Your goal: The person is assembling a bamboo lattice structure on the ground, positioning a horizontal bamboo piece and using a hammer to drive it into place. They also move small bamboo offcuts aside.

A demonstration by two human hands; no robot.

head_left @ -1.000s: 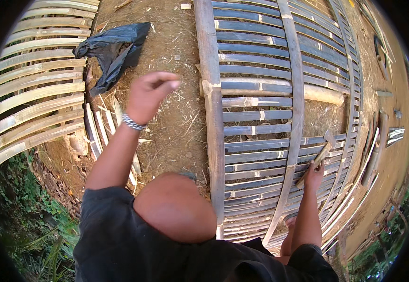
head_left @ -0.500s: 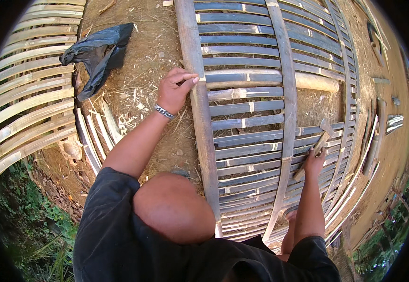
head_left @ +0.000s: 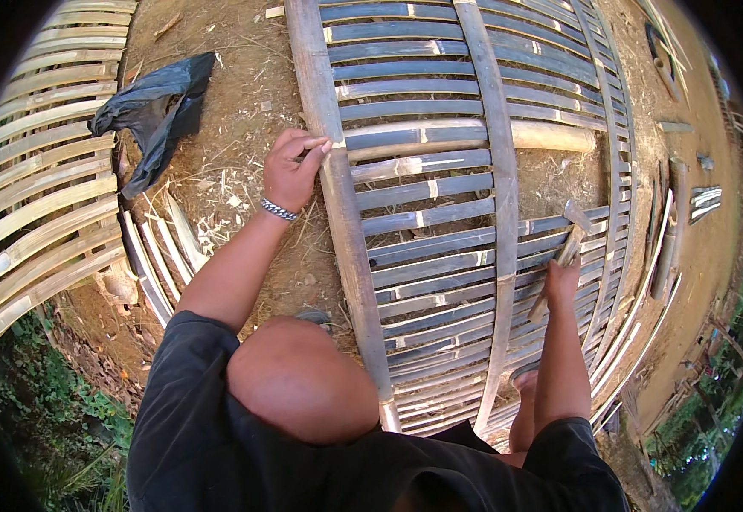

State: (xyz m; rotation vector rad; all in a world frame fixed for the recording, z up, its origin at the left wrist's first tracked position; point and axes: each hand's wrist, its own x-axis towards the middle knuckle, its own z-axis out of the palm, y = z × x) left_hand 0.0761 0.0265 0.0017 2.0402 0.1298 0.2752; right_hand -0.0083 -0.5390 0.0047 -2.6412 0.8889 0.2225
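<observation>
My left hand [head_left: 293, 172] is closed in a pinch at the near-left edge rail [head_left: 342, 200] of a slatted bamboo panel. Thumb and fingertips meet right over the rail, and whatever lies between them is too small to make out. A braided metal bracelet [head_left: 278, 209] circles that wrist. In my right hand [head_left: 563, 280] is a hammer [head_left: 570, 247], gripped by its wooden handle, with its head pointing away from me above the dark slats [head_left: 465, 260]. A lengthwise bamboo strip [head_left: 501, 171] crosses the slats between my two hands.
A thick bamboo pole [head_left: 555, 136] lies crosswise under the panel. To the left are a black plastic bag [head_left: 156, 111], loose split bamboo strips [head_left: 167, 243] and a second, paler slatted panel [head_left: 43, 183]. More bamboo lengths [head_left: 668, 230] rest along the right side.
The whole scene has shifted left and slightly up in the picture. My left hand keeps its pinch at the rail, and the hammer stays in my right hand over the slats.
</observation>
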